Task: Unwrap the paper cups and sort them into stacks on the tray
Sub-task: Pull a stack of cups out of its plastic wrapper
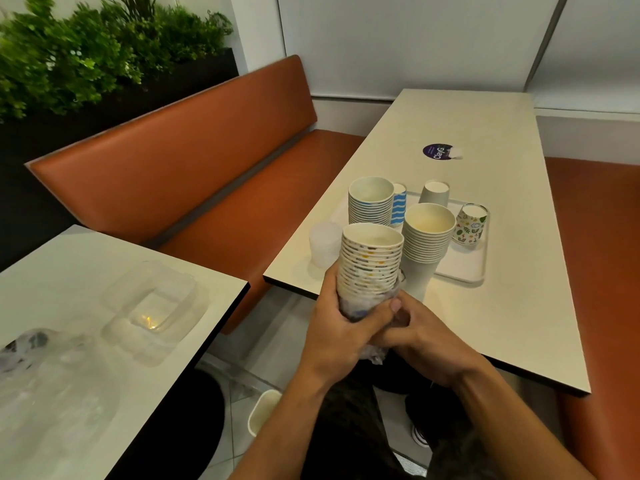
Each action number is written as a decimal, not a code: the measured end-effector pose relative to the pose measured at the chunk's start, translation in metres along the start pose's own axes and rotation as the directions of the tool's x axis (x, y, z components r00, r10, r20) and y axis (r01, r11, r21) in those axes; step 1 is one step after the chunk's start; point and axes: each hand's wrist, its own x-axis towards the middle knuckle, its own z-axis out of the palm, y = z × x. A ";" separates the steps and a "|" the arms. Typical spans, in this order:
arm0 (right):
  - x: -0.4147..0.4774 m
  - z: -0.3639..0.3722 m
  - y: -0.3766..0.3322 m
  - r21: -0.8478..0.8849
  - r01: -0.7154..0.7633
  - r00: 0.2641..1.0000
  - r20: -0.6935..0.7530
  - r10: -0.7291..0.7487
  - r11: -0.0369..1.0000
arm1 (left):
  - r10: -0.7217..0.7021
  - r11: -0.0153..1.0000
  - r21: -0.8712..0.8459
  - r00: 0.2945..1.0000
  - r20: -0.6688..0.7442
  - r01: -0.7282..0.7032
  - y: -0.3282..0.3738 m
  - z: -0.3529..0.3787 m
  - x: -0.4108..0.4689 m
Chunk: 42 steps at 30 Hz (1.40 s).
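Long beige desk (485, 306) with a white tray (464, 268) on it. A stack of blue-wave cups (370, 206) stands at the tray's back left and a plain cream stack (424, 244) at its near edge; can't tell if that one's fully on. The speckled stack (369, 261), white with tiny coloured flecks and rims up, is held over the desk's near corner, off the tray. Its bottom is bunched in crinkly plastic wrap (360, 306). The left hand (341, 334) grips the wrapped base and the right hand (422, 341) curls round the wrap beside it. Upside down on the tray are a wavy blue cup (399, 206), a grey cup (434, 192) and a leafy cup (471, 225).
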 end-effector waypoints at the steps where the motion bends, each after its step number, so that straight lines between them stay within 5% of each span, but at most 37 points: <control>1: -0.001 -0.001 -0.001 0.113 -0.025 0.999 0.041 0.020 0.993 | -0.004 1.000 0.013 1.000 0.017 0.004 0.000 -0.001 0.001; 5: -0.001 0.001 -0.013 0.402 -0.041 0.997 0.078 0.011 0.915 | 0.023 0.997 0.072 0.997 0.069 -0.028 -0.004 -0.006 -0.003; 12: 0.006 0.015 -0.024 0.055 -0.010 0.991 -0.134 0.017 0.998 | 0.081 0.975 0.201 0.992 0.095 -0.099 -0.014 -0.003 -0.017; 19: 0.001 0.009 -0.021 0.029 0.042 0.991 -0.132 -0.037 0.999 | 0.043 0.987 0.141 0.976 0.215 -0.075 0.003 -0.020 -0.015; 26: -0.004 0.006 -0.026 -0.270 -0.006 0.992 -0.121 -0.028 0.963 | 0.164 0.979 0.089 0.969 0.185 -0.182 0.047 -0.036 -0.002; 42: -0.025 -0.020 -0.031 -0.435 0.070 0.980 -0.140 -0.144 0.898 | 0.126 0.977 0.138 0.959 0.254 -0.165 0.056 -0.027 0.007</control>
